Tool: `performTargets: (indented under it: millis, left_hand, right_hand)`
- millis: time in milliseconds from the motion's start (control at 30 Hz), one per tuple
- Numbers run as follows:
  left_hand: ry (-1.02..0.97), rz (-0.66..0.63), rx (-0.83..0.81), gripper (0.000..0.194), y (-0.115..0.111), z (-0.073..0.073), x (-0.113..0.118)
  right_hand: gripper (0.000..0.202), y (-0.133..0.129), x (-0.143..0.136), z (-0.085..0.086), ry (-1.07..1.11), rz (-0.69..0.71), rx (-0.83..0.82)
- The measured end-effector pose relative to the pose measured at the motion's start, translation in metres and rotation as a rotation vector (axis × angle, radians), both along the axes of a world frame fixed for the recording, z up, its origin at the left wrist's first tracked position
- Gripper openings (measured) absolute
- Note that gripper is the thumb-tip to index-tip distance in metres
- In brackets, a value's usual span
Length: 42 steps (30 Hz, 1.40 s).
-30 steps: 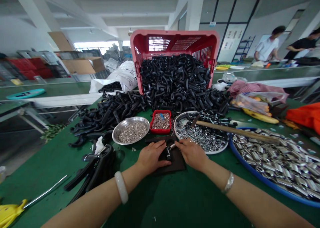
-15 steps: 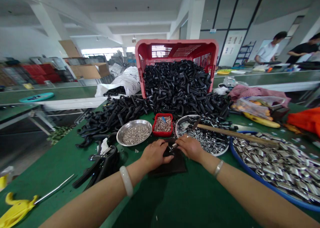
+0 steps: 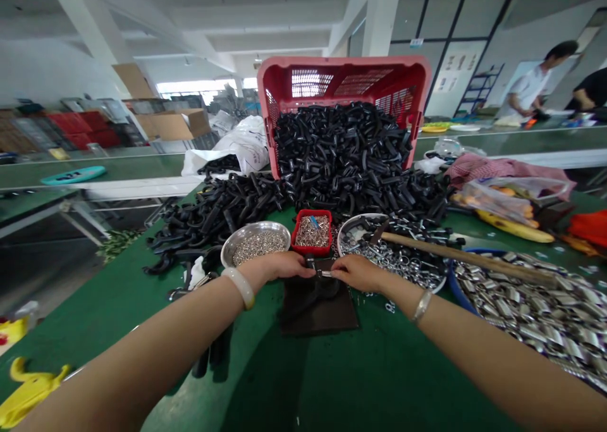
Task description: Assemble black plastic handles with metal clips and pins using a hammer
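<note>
My left hand (image 3: 290,265) has its thumb and fingers pinched on a small bolt-like metal piece (image 3: 310,262). My right hand (image 3: 355,272) grips one end of a small metal spring (image 3: 326,273), which points toward the left fingertips. Just below both hands, a black curved handle (image 3: 313,296) lies on a dark square pad (image 3: 322,321). Beyond the left hand are a steel bowl of tiny metal parts (image 3: 237,231) and a red tray of small screws (image 3: 313,250). A white basin of metal rings and bolts (image 3: 443,284) stands behind my right hand.
A tipped red crate (image 3: 344,62) spills black handles (image 3: 341,147) across the back. A wooden-handled hammer (image 3: 455,250) rests over the white basin and a blue basin (image 3: 462,293) of metal sleeves. Bananas (image 3: 515,225) lie right; a yellow tool (image 3: 33,388) lies left. A person (image 3: 531,90) works behind.
The black handle is out of my left hand's grasp and lies on the pad. Both hands have shifted, the left one farther forward and left. The view has tilted slightly.
</note>
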State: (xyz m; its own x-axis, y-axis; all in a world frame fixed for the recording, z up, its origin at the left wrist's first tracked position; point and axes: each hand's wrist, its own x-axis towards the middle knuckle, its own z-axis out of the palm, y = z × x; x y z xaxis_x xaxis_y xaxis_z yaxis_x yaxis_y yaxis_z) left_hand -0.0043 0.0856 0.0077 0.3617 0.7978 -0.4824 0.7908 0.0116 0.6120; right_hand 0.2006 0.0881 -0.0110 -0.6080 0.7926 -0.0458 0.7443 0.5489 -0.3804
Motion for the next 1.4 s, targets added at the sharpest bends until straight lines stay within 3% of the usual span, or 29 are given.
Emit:
performTargets:
  millis: [167,333,533,733,1033,1200,1400]
  left_hand:
    - [0.177,0.224,0.308,0.040,-0.010,-0.023,-0.002]
    - [0.203,0.267,0.512,0.042,-0.024,-0.030,0.000]
    - [0.141,0.305,0.458,0.043,-0.022,-0.033,0.000]
    - [0.130,0.294,0.453,0.044,-0.022,-0.033,-0.003]
    - [0.031,0.298,0.441,0.046,-0.022,-0.036,-0.006]
    - [0.003,0.302,0.435,0.046,-0.023,-0.036,-0.007]
    - [-0.033,0.319,0.398,0.043,-0.020,-0.036,-0.008]
  right_hand:
    - [0.018,-0.005,-0.010,-0.001,-0.075,-0.098,0.043]
    - [0.023,0.001,-0.011,0.011,-0.161,-0.166,0.037]
    - [0.029,0.045,-0.043,0.027,-0.160,-0.285,0.148]
    - [0.029,0.091,-0.085,0.021,-0.190,-0.431,0.111]
    - [0.020,0.115,-0.097,0.015,-0.071,-0.527,0.056]
    - [0.014,0.100,-0.083,0.025,0.206,-0.504,-0.063]
    - [0.022,0.018,-0.050,0.019,0.582,-0.428,-0.188]
